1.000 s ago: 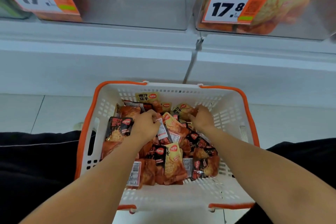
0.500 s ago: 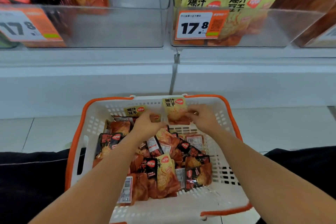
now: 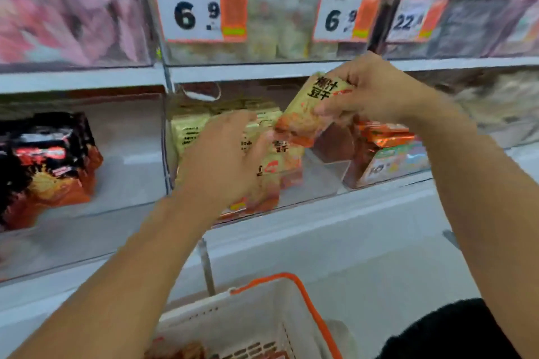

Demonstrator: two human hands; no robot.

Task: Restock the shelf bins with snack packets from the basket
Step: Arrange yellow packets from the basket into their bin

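A: What fills most of the view?

B: The white shelving (image 3: 291,70), two tiers of clear plastic bins. The upper tier, from nine to three o'clock across the top, is badly blurred; I can read a price tag marked 6.9 (image 3: 198,7) at twelve o'clock and a second 6.9 tag (image 3: 342,16) towards one o'clock.

A: And lower down?

B: The white basket with orange rim (image 3: 262,315) sits at six o'clock, only its far end in view, a few red packets (image 3: 175,351) just visible inside.

A: The bins on the lower tier?

B: At nine o'clock a bin with black-and-orange packets (image 3: 46,166). At the centre the clear bin of yellow packets (image 3: 312,181), its stock (image 3: 189,131) standing in a row. Towards three o'clock, orange foil packets (image 3: 382,137).

A: The hands?

B: The right hand (image 3: 376,90), at one o'clock from centre, grips a yellow snack packet (image 3: 309,111) by its upper end, fingers curled round it; the packet hangs tilted above the middle bin's opening. The left hand (image 3: 224,160), dead centre, is in front of the yellow stock. Its fingers look bent, with a packet showing below the palm, but motion blur means I cannot tell whether it grips anything.
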